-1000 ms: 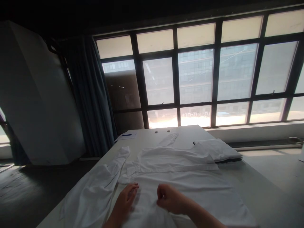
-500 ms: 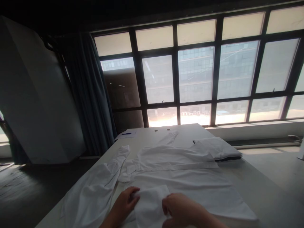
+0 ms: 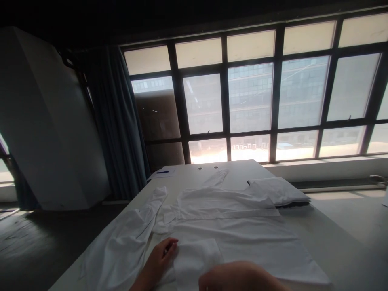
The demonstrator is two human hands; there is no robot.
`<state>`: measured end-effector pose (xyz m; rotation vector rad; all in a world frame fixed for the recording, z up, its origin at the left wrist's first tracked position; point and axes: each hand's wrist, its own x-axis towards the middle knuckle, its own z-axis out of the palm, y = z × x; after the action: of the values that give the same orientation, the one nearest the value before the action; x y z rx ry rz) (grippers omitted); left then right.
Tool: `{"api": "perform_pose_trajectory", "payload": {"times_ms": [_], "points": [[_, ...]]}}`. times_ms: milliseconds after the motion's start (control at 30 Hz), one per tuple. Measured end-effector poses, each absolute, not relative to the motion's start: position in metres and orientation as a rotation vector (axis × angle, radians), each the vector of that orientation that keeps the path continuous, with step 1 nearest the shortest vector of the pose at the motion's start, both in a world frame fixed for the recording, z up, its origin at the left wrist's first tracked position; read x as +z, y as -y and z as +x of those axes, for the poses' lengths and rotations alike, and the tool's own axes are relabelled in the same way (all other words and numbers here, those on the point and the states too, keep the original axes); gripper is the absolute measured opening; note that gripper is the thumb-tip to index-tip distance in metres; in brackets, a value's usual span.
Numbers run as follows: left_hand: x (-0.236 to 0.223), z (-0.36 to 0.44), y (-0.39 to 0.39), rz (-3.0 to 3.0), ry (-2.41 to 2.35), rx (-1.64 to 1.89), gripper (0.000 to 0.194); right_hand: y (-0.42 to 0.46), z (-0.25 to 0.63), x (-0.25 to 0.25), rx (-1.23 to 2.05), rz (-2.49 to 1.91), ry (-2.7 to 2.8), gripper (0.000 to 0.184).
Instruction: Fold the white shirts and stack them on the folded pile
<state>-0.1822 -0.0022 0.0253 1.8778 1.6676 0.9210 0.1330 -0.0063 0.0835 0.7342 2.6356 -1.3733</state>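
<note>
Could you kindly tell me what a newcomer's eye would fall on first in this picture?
The tall window fills the far wall, bright with daylight. Below it, a white shirt lies spread across a long table, one sleeve trailing toward the near left. At the near edge, the left hand and right hand sit either side of a folded flap of the shirt.

Workroom in office bldg — long white table (image 3: 239, 170), big gridded windows (image 3: 250, 97), dark curtain (image 3: 117, 113)
</note>
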Motion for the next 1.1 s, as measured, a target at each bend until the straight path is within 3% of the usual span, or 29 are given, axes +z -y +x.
{"api": "perform_pose_trajectory", "payload": {"times_ms": [167,200,267,367,500,633,767,867,1000,1100], "points": [[0.022,-0.184,-0.001,1.638,-1.6,1.115,0.067,-0.057,0.15,0.119,-2.796,1.371,-2.222,0.05],[0.02,-0.183,-0.003,1.533,-1.602,1.164,0.072,-0.076,0.155,0.124,-2.986,1.619,-2.095,0.05],[0.017,-0.18,-0.006,1.345,-1.606,1.241,0.083,-0.111,0.168,0.128,-3.055,1.941,-2.008,0.042],[0.017,-0.18,-0.009,1.235,-1.655,1.248,0.089,-0.143,0.186,0.114,-2.912,2.354,-1.966,0.033],[0.022,-0.189,-0.009,1.491,-1.717,1.086,0.079,-0.132,0.182,0.073,-2.406,2.625,-2.055,0.026],[0.024,-0.203,0.003,1.817,-1.815,0.708,0.072,-0.08,0.157,0.039,-1.937,2.405,-2.409,0.025],[0.03,-0.216,0.019,1.83,-1.695,0.537,0.084,-0.03,0.137,0.025,-1.456,1.967,-2.765,0.019],[0.039,-0.221,0.025,1.78,-1.575,0.519,0.092,-0.007,0.13,0.026,-1.109,1.73,-2.837,0.028],[0.042,-0.224,0.027,1.734,-1.554,0.542,0.086,0.006,0.129,0.04,-1.123,1.663,-2.854,0.029],[0.035,-0.229,0.027,1.685,-1.569,0.596,0.075,0.007,0.137,0.051,-1.239,1.363,-2.858,0.029]]}}
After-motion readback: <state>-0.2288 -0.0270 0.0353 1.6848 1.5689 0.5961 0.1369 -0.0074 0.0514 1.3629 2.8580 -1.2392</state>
